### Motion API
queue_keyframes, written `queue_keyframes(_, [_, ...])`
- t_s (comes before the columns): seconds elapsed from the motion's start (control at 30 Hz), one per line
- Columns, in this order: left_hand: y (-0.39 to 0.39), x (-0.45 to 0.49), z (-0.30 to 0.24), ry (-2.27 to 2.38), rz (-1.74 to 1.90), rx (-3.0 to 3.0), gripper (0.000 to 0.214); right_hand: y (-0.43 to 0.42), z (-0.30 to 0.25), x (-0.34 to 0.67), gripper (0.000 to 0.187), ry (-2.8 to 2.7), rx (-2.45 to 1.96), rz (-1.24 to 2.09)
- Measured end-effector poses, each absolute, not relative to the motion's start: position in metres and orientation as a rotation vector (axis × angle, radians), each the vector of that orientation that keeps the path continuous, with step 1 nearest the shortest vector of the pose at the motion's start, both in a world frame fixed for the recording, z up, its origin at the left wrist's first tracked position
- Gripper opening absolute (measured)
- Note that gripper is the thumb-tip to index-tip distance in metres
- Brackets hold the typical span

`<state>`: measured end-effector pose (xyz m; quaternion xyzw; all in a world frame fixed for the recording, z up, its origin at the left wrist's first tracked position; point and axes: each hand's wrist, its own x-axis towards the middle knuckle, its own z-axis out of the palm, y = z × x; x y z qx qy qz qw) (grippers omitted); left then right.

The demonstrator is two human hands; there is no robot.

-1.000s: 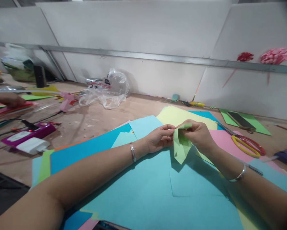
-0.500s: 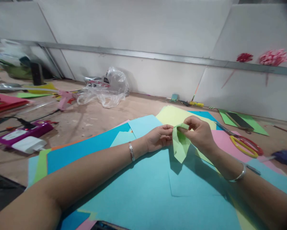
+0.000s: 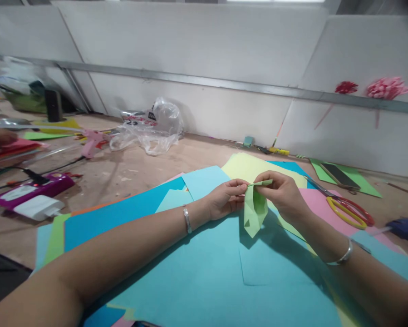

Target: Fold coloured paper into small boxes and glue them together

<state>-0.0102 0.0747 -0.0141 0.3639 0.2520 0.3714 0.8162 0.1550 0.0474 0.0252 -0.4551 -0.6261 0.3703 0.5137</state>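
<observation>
A folded piece of light green paper (image 3: 254, 217) hangs between my two hands, its pointed end downward. My left hand (image 3: 227, 199) pinches its upper left edge between thumb and fingers. On the other side, my right hand (image 3: 281, 190) grips the top edge, where a narrow strip sticks out sideways near the fingertips. The inside of the fold is partly hidden by shadow and by my fingers. Beneath both hands lie large light blue sheets (image 3: 204, 277), on which the green paper casts a shadow.
Scissors (image 3: 348, 211) with red and yellow handles lie on pink paper at right. A phone (image 3: 340, 176) rests on green paper. At left are a pink glue gun (image 3: 93, 141), a purple power strip (image 3: 33, 188), a plastic bag (image 3: 156, 129) and another person's hand (image 3: 1, 136).
The green paper's top edge has turned: a strip now points right, and its opening looks more toward me. My right hand has shifted slightly down. The other person's hand has come further into view.
</observation>
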Motion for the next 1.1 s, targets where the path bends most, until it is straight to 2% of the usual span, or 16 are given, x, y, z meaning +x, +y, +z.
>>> queue_keyframes(0.37, [0.076,-0.009,-0.015,0.534,0.791,0.809,0.04,0.047,0.022,0.155,0.017,-1.466,-1.168,0.884])
queue_keyframes(0.53, [0.073,-0.007,-0.013,0.568,0.936,1.018,0.039,0.045,0.024,0.153,0.015,-1.556,-1.246,0.815])
queue_keyframes(0.6, [0.068,-0.006,-0.011,0.664,1.014,1.235,0.037,0.044,0.025,0.153,0.013,-1.625,-1.273,0.741])
queue_keyframes(0.73, [0.059,-0.004,-0.009,0.913,1.135,1.665,0.018,0.042,0.027,0.153,0.006,-1.789,-1.324,0.538])
queue_keyframes(0.83, [0.058,-0.004,-0.01,0.94,1.179,1.742,0.007,0.041,0.026,0.152,0.003,-1.838,-1.336,0.411])
queue_keyframes(1.1, [0.064,-0.003,-0.017,0.91,1.226,1.806,0.01,0.042,0.02,0.151,0.003,-1.933,-1.289,0.392])
